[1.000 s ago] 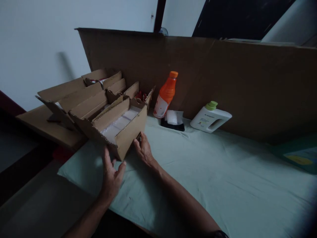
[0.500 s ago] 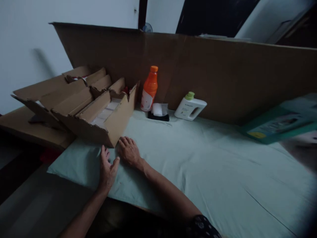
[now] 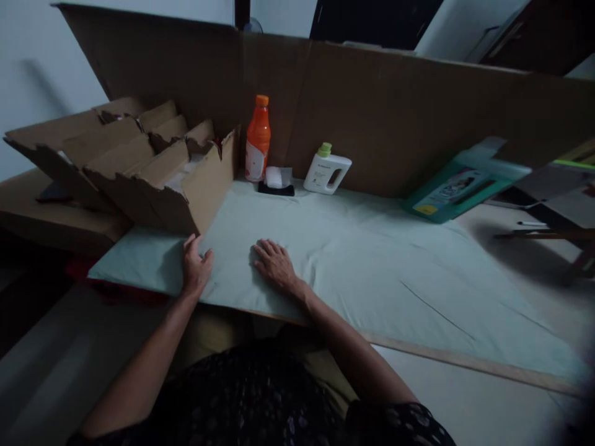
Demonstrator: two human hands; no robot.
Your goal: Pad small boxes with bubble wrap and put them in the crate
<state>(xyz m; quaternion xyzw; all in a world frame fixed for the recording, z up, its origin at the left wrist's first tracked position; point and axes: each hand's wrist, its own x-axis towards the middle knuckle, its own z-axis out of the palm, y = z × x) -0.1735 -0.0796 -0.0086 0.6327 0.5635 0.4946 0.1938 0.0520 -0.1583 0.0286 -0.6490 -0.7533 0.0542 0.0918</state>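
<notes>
My left hand rests near the table's front left, just before the corner of a divided cardboard box; its fingers are apart and nothing is in it. Palm down on the pale green cloth, my right hand lies with its fingers stretched out, holding nothing. Beyond it stand an orange bottle with a white label and a white jug-shaped bottle with a green cap. Between those two, a small clear packet sits on a flat black item.
A big teal container leans tilted at the right rear. Behind everything runs a tall cardboard wall. More cardboard compartments fill the left side. The table's front edge passes close to my body.
My right hand has moved right, away from the box corner, and lies flat on the cloth. My left hand stays near the box. The view has shifted to the right and down.
</notes>
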